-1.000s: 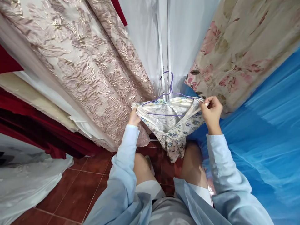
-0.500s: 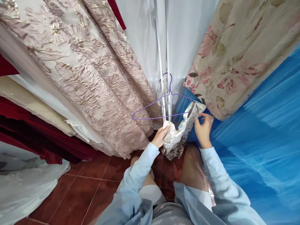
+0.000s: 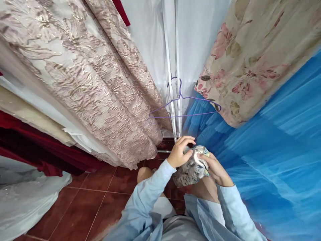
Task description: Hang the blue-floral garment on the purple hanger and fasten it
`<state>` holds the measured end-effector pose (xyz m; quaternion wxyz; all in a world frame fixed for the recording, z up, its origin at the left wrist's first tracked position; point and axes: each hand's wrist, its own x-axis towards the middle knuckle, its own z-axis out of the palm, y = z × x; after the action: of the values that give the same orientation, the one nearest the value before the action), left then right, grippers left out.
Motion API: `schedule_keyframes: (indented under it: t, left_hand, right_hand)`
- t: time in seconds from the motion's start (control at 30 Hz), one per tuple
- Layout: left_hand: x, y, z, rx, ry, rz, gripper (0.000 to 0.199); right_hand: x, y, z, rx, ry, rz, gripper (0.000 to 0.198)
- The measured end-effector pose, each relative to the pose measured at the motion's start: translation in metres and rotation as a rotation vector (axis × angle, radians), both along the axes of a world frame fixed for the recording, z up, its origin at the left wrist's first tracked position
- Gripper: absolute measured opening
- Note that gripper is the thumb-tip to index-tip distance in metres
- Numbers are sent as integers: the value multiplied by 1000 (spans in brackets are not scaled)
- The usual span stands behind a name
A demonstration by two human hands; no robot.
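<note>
A small patterned garment point(image 3: 189, 172) in white and grey, with colourful edges, hangs bunched in front of my knees. My right hand point(image 3: 217, 169) grips its upper right part between thumb and fingers. At its upper left is my left hand point(image 3: 180, 152), fingers stretched out and apart, the thumb beside the cloth; whether the thumb touches it I cannot tell. A purple hanger point(image 3: 185, 114) hangs bare beyond my hands, its hook by the white strips point(image 3: 177, 83).
Pink-gold brocade fabric point(image 3: 100, 100) hangs on the left. On the right hang a floral cloth point(image 3: 240, 73) and blue tulle point(image 3: 276, 150). White fabric point(image 3: 200, 33) hangs behind the hanger. Dark red and pale garments lie at far left above red floor tiles point(image 3: 82, 204).
The garment has come off the hanger and moved down towards me, bunching up. My left hand has loosened its fingers; my right hand has moved down and holds the cloth.
</note>
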<state>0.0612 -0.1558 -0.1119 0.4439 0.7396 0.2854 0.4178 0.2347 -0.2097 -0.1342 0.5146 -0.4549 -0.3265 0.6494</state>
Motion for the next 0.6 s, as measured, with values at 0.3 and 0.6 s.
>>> schedule_keyframes:
  t: [0.3, 0.6]
  left_hand:
    - [-61, 13, -19, -354, 244, -41, 36]
    - [-124, 27, 39, -254, 16, 226, 39]
  right_hand:
    - [74, 37, 97, 405, -513, 118, 17]
    - [99, 167, 112, 771, -709, -386, 27]
